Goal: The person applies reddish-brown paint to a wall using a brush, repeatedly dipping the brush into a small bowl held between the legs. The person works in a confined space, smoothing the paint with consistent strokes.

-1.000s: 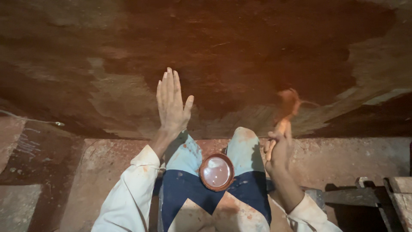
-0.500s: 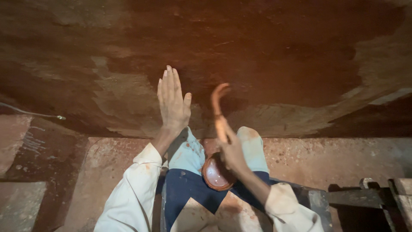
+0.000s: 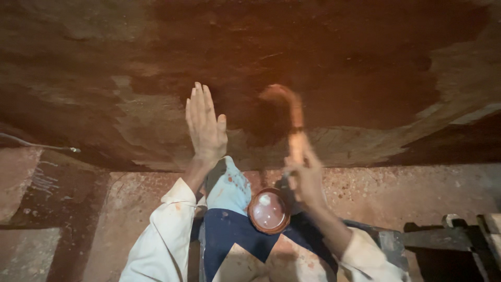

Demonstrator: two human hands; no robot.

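Left hand (image 3: 205, 127) stays flat, open, on wall (image 3: 104, 78). Right hand (image 3: 305, 177), fist round brush (image 3: 286, 104), has swung from beside knee to wall, right of left hand. Bowl (image 3: 269, 210) on lap below.

The person wears a loose, long-sleeved white garment. The left sleeve (image 3: 162, 230) is creased and dotted with small reddish-brown specks near the cuff at 7 o'clock; the right sleeve (image 3: 365, 253), at 5 o'clock, shows a wide cuff, faintly stained. Over the lap lies dark navy cloth (image 3: 245, 237) with a pale, paint-flecked triangular patch below it. One knee (image 3: 229, 185) is covered in light blue fabric — spattered with red-brown spots. Both hands — left (image 3: 204, 128), right (image 3: 305, 175) — are bare, with no gloves or rings visible.
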